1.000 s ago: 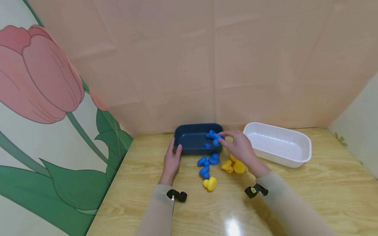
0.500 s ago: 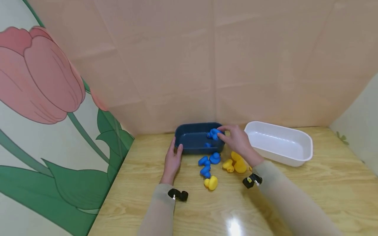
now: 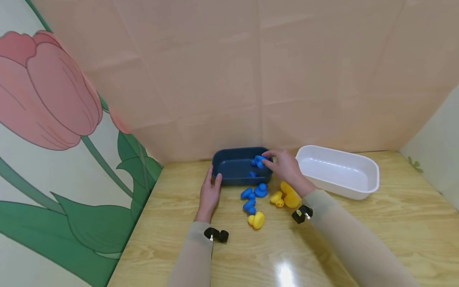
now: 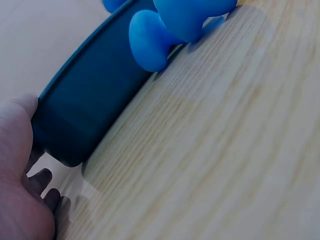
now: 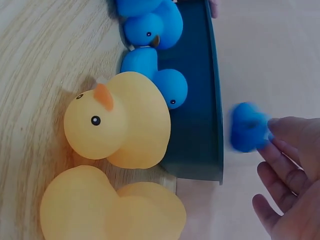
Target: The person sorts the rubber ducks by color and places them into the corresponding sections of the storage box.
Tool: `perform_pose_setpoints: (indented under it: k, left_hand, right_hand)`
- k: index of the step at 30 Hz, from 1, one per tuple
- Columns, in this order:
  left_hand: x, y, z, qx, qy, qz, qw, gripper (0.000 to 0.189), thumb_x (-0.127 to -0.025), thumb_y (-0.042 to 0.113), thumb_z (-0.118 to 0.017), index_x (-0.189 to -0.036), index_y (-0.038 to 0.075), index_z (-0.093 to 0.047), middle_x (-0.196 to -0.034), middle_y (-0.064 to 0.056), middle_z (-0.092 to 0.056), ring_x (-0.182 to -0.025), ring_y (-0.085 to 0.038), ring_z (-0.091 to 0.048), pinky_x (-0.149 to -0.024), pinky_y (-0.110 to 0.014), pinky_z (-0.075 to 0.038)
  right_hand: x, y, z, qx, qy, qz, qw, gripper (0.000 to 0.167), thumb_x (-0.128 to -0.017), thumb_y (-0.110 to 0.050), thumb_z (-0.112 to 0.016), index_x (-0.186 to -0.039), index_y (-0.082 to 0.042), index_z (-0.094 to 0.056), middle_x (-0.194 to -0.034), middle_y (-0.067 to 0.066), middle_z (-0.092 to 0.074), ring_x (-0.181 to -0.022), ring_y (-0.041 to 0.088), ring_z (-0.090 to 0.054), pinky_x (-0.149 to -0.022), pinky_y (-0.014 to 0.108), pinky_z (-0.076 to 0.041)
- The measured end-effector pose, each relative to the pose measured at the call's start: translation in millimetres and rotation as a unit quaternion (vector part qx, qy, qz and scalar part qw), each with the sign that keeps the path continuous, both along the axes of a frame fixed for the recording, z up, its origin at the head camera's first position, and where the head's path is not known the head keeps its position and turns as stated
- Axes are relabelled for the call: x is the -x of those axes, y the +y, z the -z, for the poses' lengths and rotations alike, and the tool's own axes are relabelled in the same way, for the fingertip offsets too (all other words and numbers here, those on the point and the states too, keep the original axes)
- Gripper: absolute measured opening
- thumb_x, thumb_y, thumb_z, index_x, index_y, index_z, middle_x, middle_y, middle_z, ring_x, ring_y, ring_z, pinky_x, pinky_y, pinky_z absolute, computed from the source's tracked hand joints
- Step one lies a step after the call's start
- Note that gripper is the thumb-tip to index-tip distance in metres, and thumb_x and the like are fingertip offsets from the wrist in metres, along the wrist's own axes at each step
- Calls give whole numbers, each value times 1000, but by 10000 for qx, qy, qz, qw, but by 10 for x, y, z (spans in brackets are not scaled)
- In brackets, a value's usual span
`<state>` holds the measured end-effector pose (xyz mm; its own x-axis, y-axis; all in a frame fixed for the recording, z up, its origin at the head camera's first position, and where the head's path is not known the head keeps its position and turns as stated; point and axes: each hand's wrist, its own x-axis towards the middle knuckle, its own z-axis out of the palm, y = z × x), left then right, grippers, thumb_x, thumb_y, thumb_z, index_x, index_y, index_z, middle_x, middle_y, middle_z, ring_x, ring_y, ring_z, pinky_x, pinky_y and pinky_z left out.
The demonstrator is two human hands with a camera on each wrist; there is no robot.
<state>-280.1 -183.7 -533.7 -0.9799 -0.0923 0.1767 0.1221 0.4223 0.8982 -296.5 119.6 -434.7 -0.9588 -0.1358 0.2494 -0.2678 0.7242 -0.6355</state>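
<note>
A dark blue tray (image 3: 233,181) stands at the back of the table. Its left end is held by my left hand (image 3: 209,195), thumb on the front wall and fingers along the side. Over the tray's right end, my right hand (image 3: 287,167) pinches a blue rubber duck (image 5: 247,127) by its edge; the duck is blurred in the right wrist view. Lower in the tray lies another blue duck (image 3: 252,174). Several blue ducks (image 3: 249,206) sit on the table before the tray. Nearby are yellow ducks, one (image 3: 256,220) nearest me and others (image 3: 288,195) below my right wrist.
A white tray (image 3: 337,189) stands to the right of the dark blue one, angled, with nothing seen in it. Behind both hangs a pinkish sheet (image 3: 201,79). A wall with a painted tulip (image 3: 61,87) borders the table's left side.
My right hand has shifted slightly left and away from me over the tray, still at the blue duck, which has turned. My left hand stays at the tray's left end.
</note>
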Motion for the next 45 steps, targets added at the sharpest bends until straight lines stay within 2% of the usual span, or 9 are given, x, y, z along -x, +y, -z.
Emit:
perform_pose_setpoints:
  k: [3,9,16,21,29,33,38,45]
  left_hand:
    - [-2,-5,-1,-33,27,11,10000,68,-118,46,-53,-177,22,-30,-180,-6,-30,-164,-33,-30,-131,-56,-28]
    - [-9,-10,-19,-118,-29,29,9999,67,-117,48,-53,-177,28,-29,-180,-3,-30,-164,-29,-30,-132,-53,-29]
    - [5,-18,-3,-71,77,37,9999,66,-118,42,-54,-176,20,-31,-179,-8,-31,-164,-34,-30,-131,-56,-28]
    - [5,-19,13,-82,29,24,10000,67,-118,44,-53,-177,22,-30,-180,-5,-31,-164,-32,-30,-131,-55,-29]
    - [-7,-13,4,-86,-15,36,10000,67,-117,49,-52,-177,29,-28,-180,-1,-29,-164,-29,-30,-131,-53,-30]
    - [-8,-7,1,-111,-8,34,9999,67,-118,48,-52,-177,26,-29,-180,-2,-29,-164,-31,-30,-131,-55,-30]
    - [-1,-13,10,-96,22,63,9999,69,-117,50,-52,-177,25,-29,-180,-2,-29,-164,-31,-30,-131,-55,-29]
    - [-9,-13,-12,-100,8,59,9999,68,-118,46,-53,-177,23,-29,-180,-3,-29,-164,-30,-29,-131,-54,-29]
  right_hand:
    - [-2,5,12,-1,23,13,10000,35,-108,-27,-76,-136,-6,-77,-139,17,-73,-135,42,-60,-114,62,-49]
    - [-86,17,20,44,63,-17,10000,38,-106,-27,-79,-138,-6,-76,-139,16,-73,-135,42,-60,-114,62,-49]
    - [-245,-15,48,240,56,-46,9997,42,-107,-29,-78,-142,-7,-73,-142,17,-71,-134,43,-61,-114,64,-48]
    - [-373,-21,104,389,10,-68,9992,46,-106,-32,-79,-144,-8,-72,-138,16,-70,-129,42,-64,-110,62,-51]
    - [-572,-1,198,682,76,-414,9968,39,-105,-27,-81,-140,-10,-76,-137,13,-73,-129,38,-66,-112,62,-50]
    - [-650,28,252,750,-116,-648,9950,40,-105,-27,-81,-142,-12,-75,-141,11,-72,-134,37,-64,-115,64,-48]
    - [-694,57,319,780,-245,-934,9923,43,-104,-26,-82,-144,-13,-74,-141,10,-73,-134,37,-65,-112,64,-51]
    - [-703,73,395,675,-144,-1049,9921,40,-102,-24,-84,-140,-11,-77,-143,9,-72,-137,38,-63,-112,64,-51]
